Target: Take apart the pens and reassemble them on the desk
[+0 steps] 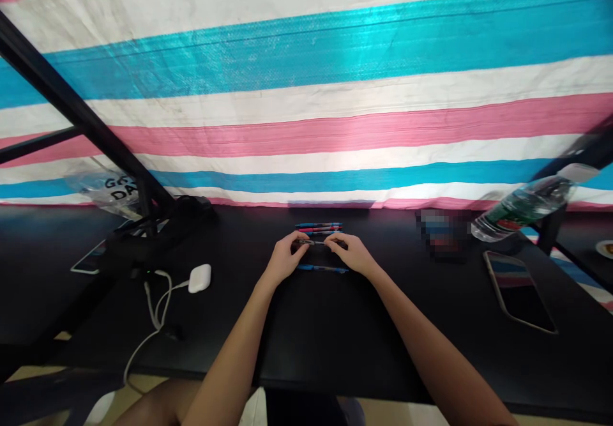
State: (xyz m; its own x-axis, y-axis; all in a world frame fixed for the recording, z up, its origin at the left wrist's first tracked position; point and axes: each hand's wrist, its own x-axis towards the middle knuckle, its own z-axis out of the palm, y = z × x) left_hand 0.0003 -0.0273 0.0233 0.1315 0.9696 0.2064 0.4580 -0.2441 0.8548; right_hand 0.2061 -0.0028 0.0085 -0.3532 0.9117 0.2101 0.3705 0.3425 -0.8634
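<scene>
Striped tarp point(306, 132) hung behind blk surface point(306, 343). L hand point(286, 257) & R hand point(348, 252) met near surface middle, fingers point(301, 241) of both pinching dark pen point(313, 243) between them, held horizontally. Row of pens point(318, 228) lay just beyond hands; blue pen point(322, 268) just in front.

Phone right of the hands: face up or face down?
Face up: the phone shows the striped sheet reflected in its dark glass.

Item point(311, 242) between left hand point(286, 257), right hand point(349, 251) too small; far object point(440, 234) pixelated.
</scene>
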